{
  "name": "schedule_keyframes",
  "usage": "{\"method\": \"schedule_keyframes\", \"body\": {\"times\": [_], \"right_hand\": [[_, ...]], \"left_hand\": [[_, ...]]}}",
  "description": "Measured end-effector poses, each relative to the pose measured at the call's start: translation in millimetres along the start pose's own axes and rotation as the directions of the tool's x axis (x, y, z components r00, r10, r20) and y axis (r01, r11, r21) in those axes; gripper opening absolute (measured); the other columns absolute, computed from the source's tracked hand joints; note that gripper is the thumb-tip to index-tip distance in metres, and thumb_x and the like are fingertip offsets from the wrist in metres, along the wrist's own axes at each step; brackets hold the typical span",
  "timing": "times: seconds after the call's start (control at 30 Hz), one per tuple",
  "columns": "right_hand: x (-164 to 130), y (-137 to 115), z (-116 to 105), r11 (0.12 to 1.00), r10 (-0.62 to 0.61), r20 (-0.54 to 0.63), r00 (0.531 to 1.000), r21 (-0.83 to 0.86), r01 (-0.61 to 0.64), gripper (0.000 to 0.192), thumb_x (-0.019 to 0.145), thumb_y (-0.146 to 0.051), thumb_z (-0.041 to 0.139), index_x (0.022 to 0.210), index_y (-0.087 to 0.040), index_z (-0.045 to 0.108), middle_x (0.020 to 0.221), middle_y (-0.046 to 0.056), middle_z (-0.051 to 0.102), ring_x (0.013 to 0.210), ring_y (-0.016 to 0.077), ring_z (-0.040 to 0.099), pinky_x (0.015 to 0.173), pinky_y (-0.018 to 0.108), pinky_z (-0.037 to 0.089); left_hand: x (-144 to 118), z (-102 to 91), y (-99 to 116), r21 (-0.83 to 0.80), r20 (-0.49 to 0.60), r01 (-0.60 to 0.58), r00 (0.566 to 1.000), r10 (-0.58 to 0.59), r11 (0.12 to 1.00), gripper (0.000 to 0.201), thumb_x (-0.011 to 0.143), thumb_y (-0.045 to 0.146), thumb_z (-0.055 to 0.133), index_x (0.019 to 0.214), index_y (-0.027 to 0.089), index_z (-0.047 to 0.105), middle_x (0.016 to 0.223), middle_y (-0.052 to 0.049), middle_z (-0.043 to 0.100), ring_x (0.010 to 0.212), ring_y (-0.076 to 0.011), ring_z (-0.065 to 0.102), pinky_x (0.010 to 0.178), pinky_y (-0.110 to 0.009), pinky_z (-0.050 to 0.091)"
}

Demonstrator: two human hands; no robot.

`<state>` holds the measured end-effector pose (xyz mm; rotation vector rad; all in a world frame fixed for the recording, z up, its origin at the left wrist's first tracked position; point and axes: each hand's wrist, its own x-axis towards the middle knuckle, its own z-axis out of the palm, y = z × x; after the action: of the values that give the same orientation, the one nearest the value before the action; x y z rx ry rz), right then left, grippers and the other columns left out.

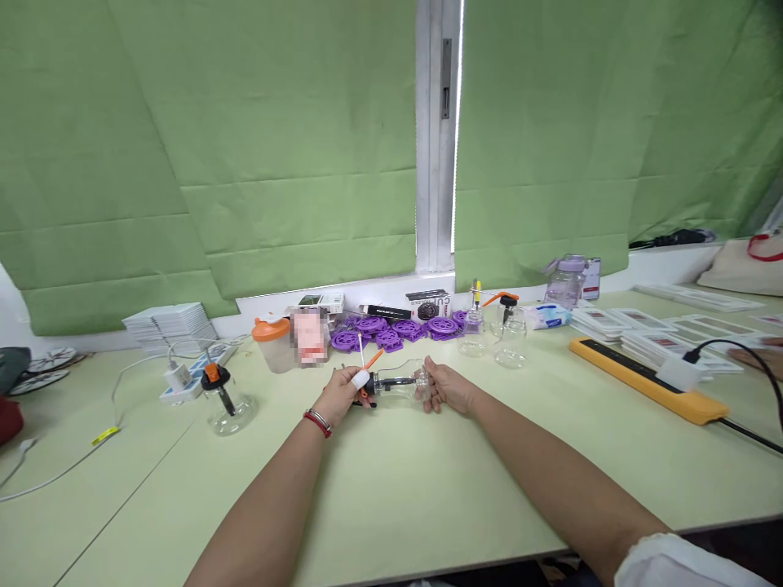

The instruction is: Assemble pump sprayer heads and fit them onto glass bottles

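Note:
A clear glass jar [400,381] lies on its side between my hands, held just over the table. Its black-and-orange top [370,383] points left, and a dark stem runs inside the jar. My left hand [342,397] is closed around the top, with a white wrap on one finger. My right hand [449,385] holds the rounded base, fingers curled around the glass. A similar jar with a black-and-orange top [227,408] stands upright to the left. Behind my right hand are an open glass jar [510,346] and another jar [473,338] with thin tools in it.
Purple wheel-shaped parts [391,333] lie along the back. An orange-lidded container [272,346] stands beside them. A yellow power strip [648,381] lies at right, near stacks of white cards [657,346]. White cables and a power strip [199,375] are at left.

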<state>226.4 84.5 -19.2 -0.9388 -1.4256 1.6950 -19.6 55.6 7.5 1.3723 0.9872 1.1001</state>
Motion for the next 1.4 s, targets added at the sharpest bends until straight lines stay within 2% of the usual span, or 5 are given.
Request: {"method": "schedule_keyframes", "body": {"times": [0.2, 0.47, 0.7, 1.03, 1.4], "right_hand": [[-15.1, -8.4, -3.6, 0.987, -0.134, 0.160, 0.978, 0.113, 0.116, 0.074, 0.073, -0.034, 0.072, 0.136, -0.033, 0.032, 0.131, 0.010, 0.048, 0.088, 0.0202, 0.067, 0.063, 0.031, 0.056], [-4.2, -0.1, -3.1, 1.000, 0.008, 0.099, 0.995, -0.010, -0.008, 0.057, 0.085, -0.062, 0.040, 0.115, -0.013, 0.045, 0.075, 0.009, 0.066, 0.049, 0.0169, 0.063, 0.033, 0.021, 0.042], [-14.7, -10.5, -6.4, 0.987, -0.163, 0.127, 0.978, 0.021, 0.162, 0.068, 0.072, -0.037, 0.072, 0.131, -0.031, 0.038, 0.127, 0.011, 0.049, 0.084, 0.0188, 0.067, 0.054, 0.025, 0.054], [-9.4, -5.5, -0.2, 0.998, -0.053, 0.099, 0.994, 0.019, 0.052, 0.046, 0.080, -0.050, 0.057, 0.113, -0.020, 0.045, 0.082, 0.006, 0.065, 0.054, 0.0176, 0.066, 0.037, 0.021, 0.044], [-7.7, -2.9, 0.7, 1.000, 0.000, 0.121, 0.993, 0.019, -0.003, 0.046, 0.083, -0.059, 0.046, 0.104, -0.018, 0.046, 0.076, 0.008, 0.069, 0.047, 0.0173, 0.063, 0.039, 0.025, 0.046]], "left_hand": [[0.9, -4.5, 0.4, -0.013, -0.016, 0.004, 1.000, -0.005, 1.000, 0.043, 0.070, 0.050, 0.067, 0.087, 0.011, 0.060, 0.067, -0.003, 0.063, 0.050, -0.0128, 0.060, 0.044, -0.023, 0.047], [0.2, -1.3, -0.2, -0.002, -0.018, 0.016, 1.000, -0.016, 1.000, 0.041, 0.068, 0.047, 0.070, 0.085, 0.011, 0.060, 0.066, -0.003, 0.063, 0.051, -0.0136, 0.061, 0.045, -0.025, 0.050], [0.2, -5.0, 0.6, -0.018, -0.007, 0.009, 1.000, -0.009, 1.000, 0.044, 0.070, 0.050, 0.066, 0.087, 0.011, 0.060, 0.066, -0.003, 0.063, 0.050, -0.0129, 0.061, 0.044, -0.024, 0.048], [0.6, -3.6, -1.2, 0.022, -0.006, 0.010, 1.000, -0.010, 1.000, 0.042, 0.069, 0.048, 0.069, 0.086, 0.011, 0.059, 0.065, -0.003, 0.063, 0.051, -0.0136, 0.061, 0.045, -0.024, 0.049], [-0.3, -2.6, 2.4, 0.048, -0.017, -0.007, 1.000, 0.008, 0.999, 0.041, 0.070, 0.050, 0.067, 0.079, 0.011, 0.058, 0.059, -0.001, 0.060, 0.047, -0.0130, 0.059, 0.042, -0.023, 0.046]]}}
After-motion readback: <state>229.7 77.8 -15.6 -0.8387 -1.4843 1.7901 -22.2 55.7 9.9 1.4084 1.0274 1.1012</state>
